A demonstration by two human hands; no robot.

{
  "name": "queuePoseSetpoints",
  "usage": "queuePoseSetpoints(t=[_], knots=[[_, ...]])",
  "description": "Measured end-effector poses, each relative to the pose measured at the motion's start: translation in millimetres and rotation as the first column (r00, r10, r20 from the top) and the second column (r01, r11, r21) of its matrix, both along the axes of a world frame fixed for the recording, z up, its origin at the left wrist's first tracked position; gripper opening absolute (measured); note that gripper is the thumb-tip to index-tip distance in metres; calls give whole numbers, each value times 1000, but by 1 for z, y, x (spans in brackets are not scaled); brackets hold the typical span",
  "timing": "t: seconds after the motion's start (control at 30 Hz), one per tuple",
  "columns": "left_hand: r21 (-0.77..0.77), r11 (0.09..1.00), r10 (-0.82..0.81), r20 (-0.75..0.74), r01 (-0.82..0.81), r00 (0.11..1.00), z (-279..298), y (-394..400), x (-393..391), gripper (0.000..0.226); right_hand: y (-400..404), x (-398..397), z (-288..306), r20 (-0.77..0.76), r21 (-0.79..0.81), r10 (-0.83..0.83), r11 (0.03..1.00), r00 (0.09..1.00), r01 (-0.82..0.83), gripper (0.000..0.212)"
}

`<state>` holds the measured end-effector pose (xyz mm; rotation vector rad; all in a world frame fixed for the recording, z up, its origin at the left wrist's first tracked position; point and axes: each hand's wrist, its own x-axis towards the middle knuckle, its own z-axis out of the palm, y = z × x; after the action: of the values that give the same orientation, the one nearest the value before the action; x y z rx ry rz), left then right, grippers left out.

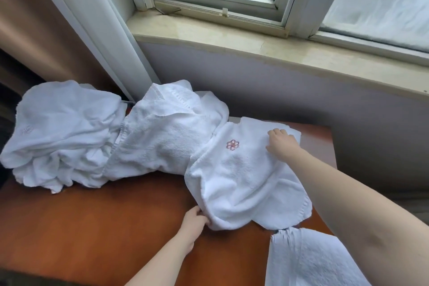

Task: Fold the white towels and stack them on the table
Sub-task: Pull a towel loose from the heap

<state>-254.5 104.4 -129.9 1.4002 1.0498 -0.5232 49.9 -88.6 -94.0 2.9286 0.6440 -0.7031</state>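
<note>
towel (pixel 243 176) overhangs table (pixel 104 227) front edge | left hand (pixel 193 222) pinches its hem | right hand (pixel 282 144) presses flat, fingers together

A reddish-brown wooden table (pixel 116 227) sits under the window wall. Heaped on its far left is a pile of crumpled white towels (pixel 97 137). To the right lies a white towel (pixel 241 183) with a pink embroidered emblem (pixel 232 145), and another white towel (pixel 308 260) overhangs the near right edge.

Two bare forearms, hands (pixel 192 222) ungloved, sleeveless.
</note>
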Motion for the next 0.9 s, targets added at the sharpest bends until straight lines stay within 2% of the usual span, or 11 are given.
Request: queuePoseSetpoints(t=[0.1,0.2,0.3,0.43,0.5,0.57,0.63,0.67,0.8,0.9], knots=[[-39,999,15,-9,-15,1000,-5,5,3,25,11,9,-7,-71,-3,-18,1000,997,18,46],[-26,999,36,42,-35,998,-5,11,11,25,18,16,-13,-104,-5,10,1000,995,-11,68],[-14,986,169,113,-168,979,-4,15,24,26,20,25,-17,-110,-8,7,1000,994,-8,87],[-28,927,372,199,-374,907,2,24,40,25,17,36,-19,-100,-24,-33,999,994,31,113],[-101,873,487,212,-477,847,7,28,48,23,15,39,-19,-54,-37,-49,998,997,47,110],[-212,772,633,185,-599,751,13,29,56,21,13,39,-21,-59,-2,-119,993,991,120,96],[-279,685,724,157,-673,671,18,29,62,21,9,38,-25,-96,76,-271,957,958,278,80],[-293,660,746,153,-692,648,19,28,64,21,7,34,-27,-101,100,-358,925,928,367,80],[-289,643,760,123,-709,639,21,22,64,24,-1,12,-34,12,86,-584,809,812,581,103],[-234,713,695,109,-661,710,17,15,58,25,-11,7,-34,-18,140,-694,711,720,689,96]])
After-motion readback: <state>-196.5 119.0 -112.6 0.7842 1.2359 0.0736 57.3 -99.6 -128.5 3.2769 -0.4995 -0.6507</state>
